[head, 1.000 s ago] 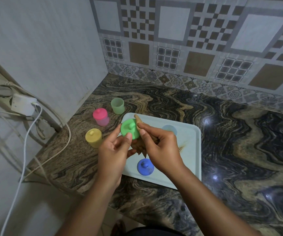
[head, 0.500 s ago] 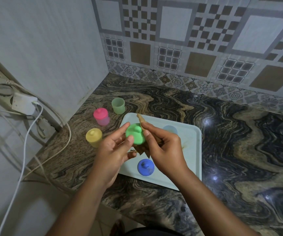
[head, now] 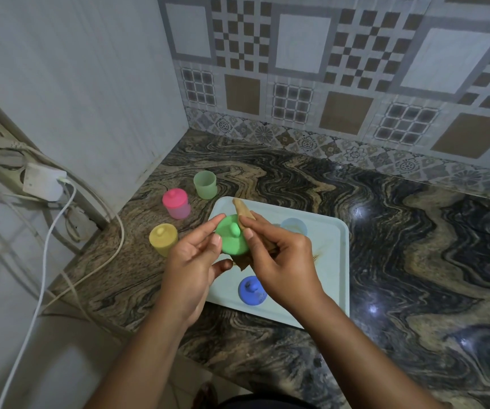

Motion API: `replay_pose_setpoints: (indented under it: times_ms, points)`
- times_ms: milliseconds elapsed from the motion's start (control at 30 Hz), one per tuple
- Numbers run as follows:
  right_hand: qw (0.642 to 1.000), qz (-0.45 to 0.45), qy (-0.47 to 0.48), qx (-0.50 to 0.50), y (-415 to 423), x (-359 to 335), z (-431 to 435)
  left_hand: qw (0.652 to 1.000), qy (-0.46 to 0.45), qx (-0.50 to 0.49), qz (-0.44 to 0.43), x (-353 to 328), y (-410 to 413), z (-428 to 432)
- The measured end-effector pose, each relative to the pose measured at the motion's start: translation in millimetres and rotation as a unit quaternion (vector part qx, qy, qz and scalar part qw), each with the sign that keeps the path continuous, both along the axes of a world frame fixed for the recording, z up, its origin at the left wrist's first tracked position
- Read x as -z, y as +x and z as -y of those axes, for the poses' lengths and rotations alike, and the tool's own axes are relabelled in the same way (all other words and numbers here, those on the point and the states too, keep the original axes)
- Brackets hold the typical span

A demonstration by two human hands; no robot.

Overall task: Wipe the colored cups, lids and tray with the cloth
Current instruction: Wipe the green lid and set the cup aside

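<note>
Two hands meet at frame centre above the tray (head: 331, 262). The left hand (head: 190, 261) pinches the green lid (head: 233, 240) by its rim. The right hand (head: 280, 261) curls round the brown cloth (head: 244, 212), touching the lid's right edge. At centre left stand three cups: yellow cup (head: 163, 239) and pink cup (head: 176, 203) lidded, green cup (head: 205, 184) open. On the tray are one blue lid (head: 251, 290) and one pale blue cup (head: 294, 226).

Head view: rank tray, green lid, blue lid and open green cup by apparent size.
1. tray.
2. green lid, though it is held nearer the camera.
3. blue lid and green cup look alike; not ranked.
</note>
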State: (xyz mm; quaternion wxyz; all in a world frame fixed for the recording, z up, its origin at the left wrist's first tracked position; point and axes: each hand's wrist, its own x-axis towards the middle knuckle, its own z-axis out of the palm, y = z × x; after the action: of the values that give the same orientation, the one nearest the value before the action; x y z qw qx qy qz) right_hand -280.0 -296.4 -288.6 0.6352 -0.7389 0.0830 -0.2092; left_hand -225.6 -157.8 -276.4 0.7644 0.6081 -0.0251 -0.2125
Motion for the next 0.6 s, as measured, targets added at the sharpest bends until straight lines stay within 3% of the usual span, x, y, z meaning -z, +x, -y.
replay_pose_setpoints:
  times_ms: [100,267,600]
  points:
    - [0.999,-0.021,0.028,0.002,1.0,0.5,1.3,1.0,0.004,0.006,0.018,-1.9,-4.4,3.8]
    - [0.998,-0.005,0.064,0.005,-2.9,-4.1,0.7,0.998,-0.012,-0.064,0.006,-2.1,-1.6,6.4]
    - [0.999,0.014,-0.029,0.019,-6.9,-5.3,-3.9,0.999,-0.001,-0.004,0.051,-6.1,-11.5,8.1]
